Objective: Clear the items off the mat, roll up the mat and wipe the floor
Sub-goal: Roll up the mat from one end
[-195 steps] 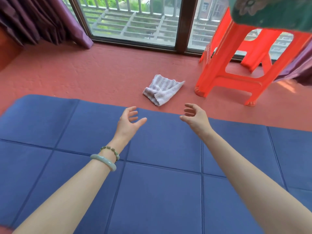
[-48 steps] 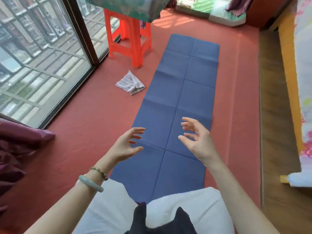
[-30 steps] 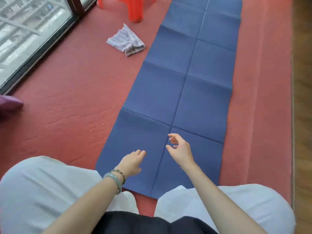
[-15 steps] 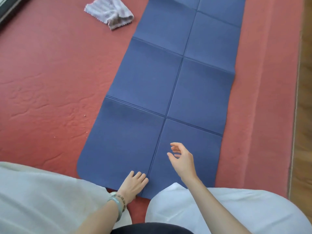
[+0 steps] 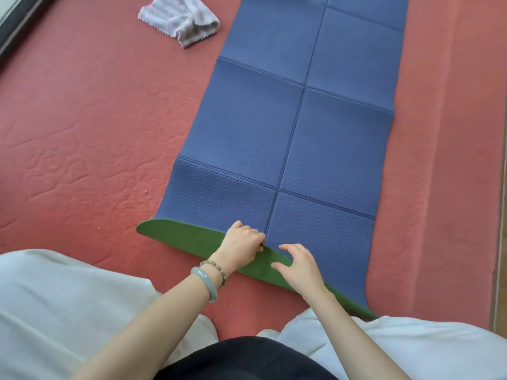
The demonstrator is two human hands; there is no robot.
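Note:
The blue mat (image 5: 299, 127) lies lengthwise on the red floor, running away from me, with nothing on it. Its near edge is turned over, showing a green underside (image 5: 189, 237). My left hand (image 5: 242, 244) is closed on that folded edge near the mat's centre crease. My right hand (image 5: 300, 266) rests on the green fold just to the right, fingers spread. A crumpled white cloth (image 5: 181, 21) sits on the floor beside the mat's left side, farther away.
My knees in pale trousers (image 5: 63, 311) frame the near end of the mat. A dark window frame (image 5: 19, 23) runs along the far left. A wooden floor strip (image 5: 500, 242) borders the red floor (image 5: 82, 133) at the right.
The near edge of the mat has been lifted and turned over, exposing green. My left hand closed on it and my right hand came down onto the fold.

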